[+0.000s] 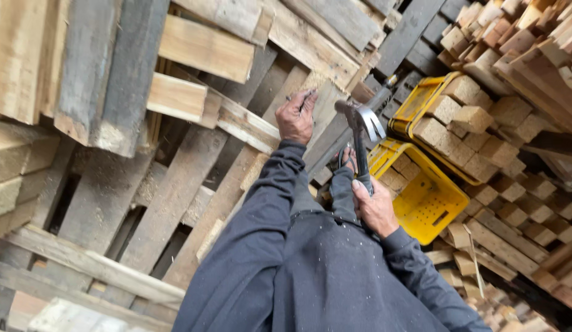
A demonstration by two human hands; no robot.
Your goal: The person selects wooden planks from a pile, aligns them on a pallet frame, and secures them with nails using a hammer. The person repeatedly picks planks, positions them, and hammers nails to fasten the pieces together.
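My right hand [373, 208] grips the black handle of a claw hammer [361, 126], whose steel head is raised above a wooden pallet [175, 190]. My left hand [297, 115] reaches forward and pinches something small, perhaps nails, against a weathered pallet board [317, 117]. Both arms wear dark blue sleeves. The view is tilted, with my dark trousers and a sandalled foot [344, 161] below the hammer.
Two yellow plastic crates [424, 203] stand to the right, one holding wood blocks [464, 117]. Heaps of short wood blocks and slats [519, 215] lie further right. Stacked pallets and loose planks [200, 49] fill the left and top.
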